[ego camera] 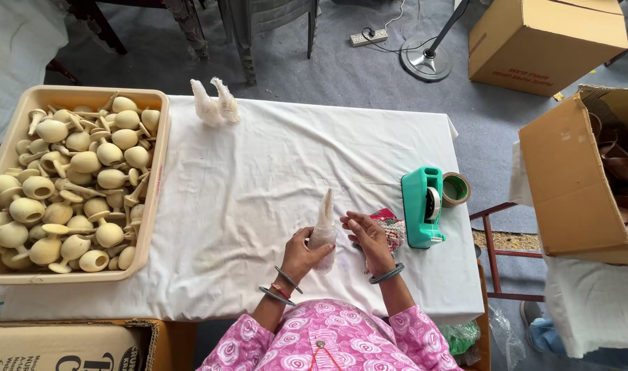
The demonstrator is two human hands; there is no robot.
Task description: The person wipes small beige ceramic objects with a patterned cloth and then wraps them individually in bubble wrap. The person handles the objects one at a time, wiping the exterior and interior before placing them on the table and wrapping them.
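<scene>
Hands at the near edge of the tabletop [259,178], over its white cloth. Left hand [301,253] in a closed grip around a paper-wrapped bundle [323,227], held upright, its twisted tip pointing away from the body. Right hand [370,237] just beside the bundle, fingers loosely curled, grip empty, above a red patterned cloth [394,230]. Green tape dispenser [422,206] and tape roll [456,189] further right. Beige tray [159,165] of pale wooden pieces at far left. Two more wrapped bundles [215,104] at the far edge.
</scene>
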